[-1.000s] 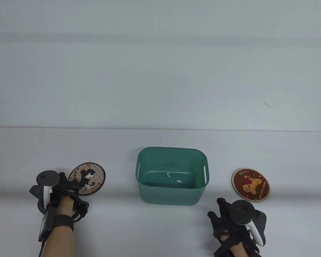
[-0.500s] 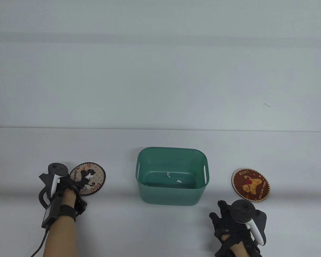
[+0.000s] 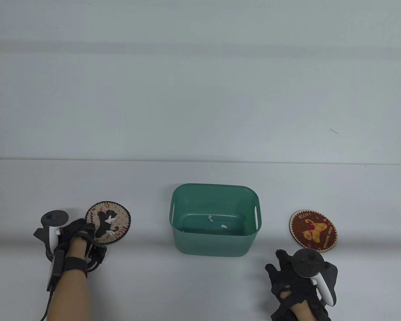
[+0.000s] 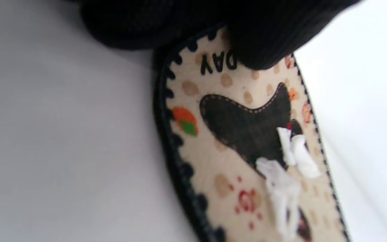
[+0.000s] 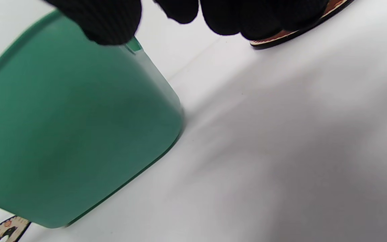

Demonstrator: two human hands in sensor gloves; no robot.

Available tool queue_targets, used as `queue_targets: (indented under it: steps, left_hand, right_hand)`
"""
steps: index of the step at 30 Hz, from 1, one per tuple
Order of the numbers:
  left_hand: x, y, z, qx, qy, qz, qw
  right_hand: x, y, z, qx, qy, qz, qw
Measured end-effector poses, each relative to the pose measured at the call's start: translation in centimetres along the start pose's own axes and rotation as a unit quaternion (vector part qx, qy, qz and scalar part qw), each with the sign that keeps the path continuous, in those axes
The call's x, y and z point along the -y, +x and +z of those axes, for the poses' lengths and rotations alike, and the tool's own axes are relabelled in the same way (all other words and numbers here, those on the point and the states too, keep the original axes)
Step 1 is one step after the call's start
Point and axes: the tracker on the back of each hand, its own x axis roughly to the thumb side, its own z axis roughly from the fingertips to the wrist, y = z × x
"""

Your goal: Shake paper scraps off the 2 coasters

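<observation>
The round cream-coloured coaster with a black cat figure and a scalloped black border (image 3: 108,222) is gripped at its near-left edge by the left hand (image 3: 75,235) in its black sensor glove. In the left wrist view a gloved fingertip (image 4: 264,50) is seen pressed on the printed top face, over the letters "DAY", while other fingers are curled at the rim beside it – so this coaster is pinched between them. Whether it is lifted or lies on the white table (image 3: 200,294) cannot be told with certainty. Beyond the grip, toward the far end of the coaster, some small white paper scraps (image 4: 289,168) are lying on the cat figure, touching one another.

To the right of the grip, near the held coaster but apart from it, a green rectangular plastic bin with rounded corners (image 3: 215,242) is standing upright; a few white scraps (image 3: 217,222) are seen on its floor.

Well apart from the grip, on the other side of the bin, the second round coaster – dark brown, with a yellow cat figure and a pale edge (image 3: 313,230) – is lying flat on the table (no scraps are seen on it). Just below it the right hand (image 3: 295,284) is rested with fingers spread and relaxed, and nothing is held by it.
</observation>
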Motion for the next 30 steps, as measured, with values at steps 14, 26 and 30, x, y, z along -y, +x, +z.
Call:
queue_targets:
  steps: [14,26,30]
  left_hand:
    - [0.7,-0.8,6.7,0.077,0.014,0.313,0.946]
    - [5.3,6.7,19.0,0.244,-0.091,0.435,0.862]
    - [9.5,7.7,22.5,0.262,-0.169,0.407,0.858]
  right_hand:
    - [0.2,-0.3,0.1,0.005,-0.003,-0.011,1.000]
    - [0.9,0.4,1.0,0.061,-0.063,-0.098,0.991]
    - [1.0,1.0,1.4,0.094,-0.060,-0.178,0.978]
